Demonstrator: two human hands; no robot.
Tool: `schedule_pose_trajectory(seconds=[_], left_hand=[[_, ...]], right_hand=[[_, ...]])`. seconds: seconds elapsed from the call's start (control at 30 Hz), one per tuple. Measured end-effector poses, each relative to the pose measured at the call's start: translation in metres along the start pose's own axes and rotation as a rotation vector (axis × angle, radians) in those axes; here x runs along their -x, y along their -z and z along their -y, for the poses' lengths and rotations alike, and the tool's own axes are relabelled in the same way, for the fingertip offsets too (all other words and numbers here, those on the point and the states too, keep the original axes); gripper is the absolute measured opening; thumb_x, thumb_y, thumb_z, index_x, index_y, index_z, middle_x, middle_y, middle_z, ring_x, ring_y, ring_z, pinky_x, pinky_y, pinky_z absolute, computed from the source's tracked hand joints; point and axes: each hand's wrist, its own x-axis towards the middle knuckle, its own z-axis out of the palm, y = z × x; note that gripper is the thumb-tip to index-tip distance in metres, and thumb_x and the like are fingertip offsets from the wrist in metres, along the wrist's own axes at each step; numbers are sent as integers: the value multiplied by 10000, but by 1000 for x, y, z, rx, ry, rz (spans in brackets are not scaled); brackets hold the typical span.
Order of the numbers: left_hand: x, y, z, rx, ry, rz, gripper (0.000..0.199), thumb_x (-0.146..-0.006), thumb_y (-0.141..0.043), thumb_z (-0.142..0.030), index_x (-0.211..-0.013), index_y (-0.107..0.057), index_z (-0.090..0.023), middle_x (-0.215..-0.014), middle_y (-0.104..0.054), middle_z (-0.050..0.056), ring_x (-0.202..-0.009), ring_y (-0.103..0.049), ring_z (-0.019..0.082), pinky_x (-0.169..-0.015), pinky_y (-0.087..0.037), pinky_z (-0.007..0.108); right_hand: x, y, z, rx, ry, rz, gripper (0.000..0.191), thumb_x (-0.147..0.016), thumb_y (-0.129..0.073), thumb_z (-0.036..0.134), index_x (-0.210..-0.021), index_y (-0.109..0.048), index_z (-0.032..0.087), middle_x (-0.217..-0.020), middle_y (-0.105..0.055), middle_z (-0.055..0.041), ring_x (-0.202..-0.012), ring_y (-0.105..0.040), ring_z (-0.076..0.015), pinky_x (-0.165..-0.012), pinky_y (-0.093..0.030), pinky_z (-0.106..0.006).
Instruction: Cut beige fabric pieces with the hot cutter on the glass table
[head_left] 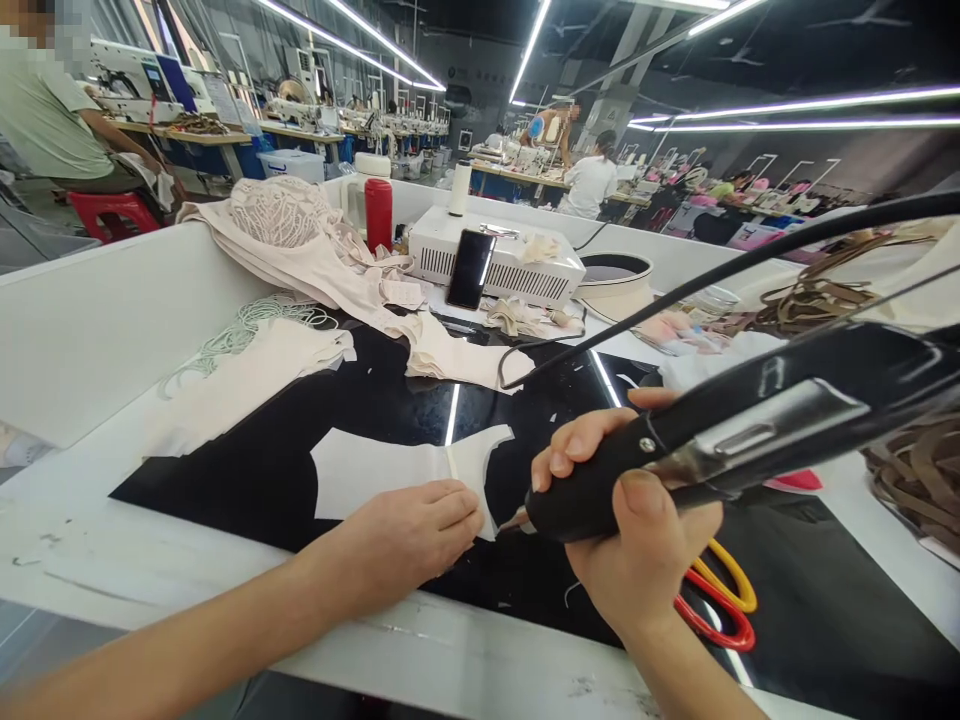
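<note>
A pale fabric piece [382, 470] with curved edges lies flat on the glossy black board [247, 500]. The fingers of my left hand [420, 530] are curled together on its near right part, pinching or pressing it; their tips are partly hidden. My right hand [637, 540] is wrapped round a black corded hand tool [720, 440] with a metal lever on its side. Its narrow metal tip points left at the fabric's lower right corner; whether they touch I cannot tell. Scissors with red and yellow handles [720, 600] lie beside my right wrist, their blades hidden.
Stacked beige pieces [247, 385] and pale green cords [255, 325] lie left. Behind are lace-trimmed garments [285, 220], a red bottle [379, 215], a phone [471, 268] against a vented white box [517, 265]. The tool's black cable [705, 260] arcs right. Brown straps [919, 460] lie right.
</note>
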Motion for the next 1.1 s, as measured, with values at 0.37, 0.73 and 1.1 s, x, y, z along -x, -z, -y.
schedule_pose_trajectory(seconds=[0.37, 0.73, 1.1], left_hand=[[-1, 1, 0, 22, 8, -23, 248, -1001, -472, -14, -1187, -629, -60, -1125, -691, 125, -1132, -661, 228, -1082, -548, 341], [2, -3, 0, 33, 20, -16, 215, -1016, -494, -41, -1193, -615, -67, -1109, -680, 128, -1127, -670, 231, -1055, -576, 358], [3, -2, 1, 48, 28, -2, 240, -1006, -490, -28, -1208, -613, -67, -1130, -672, 129, -1152, -658, 242, -1059, -572, 359]], right_hand=[[2, 2, -3, 20, -3, 19, 405, -846, -798, 354, -1176, -573, 284, -806, -649, 37, -640, -603, -142, -514, -536, -266], [7, 4, -6, 30, -25, 55, 346, -907, -758, 323, -1196, -571, 292, -825, -654, 44, -641, -626, -129, -554, -550, -279], [5, 1, -6, -11, -13, 57, 364, -885, -786, 345, -1182, -582, 286, -819, -657, 46, -640, -623, -121, -549, -559, -264]])
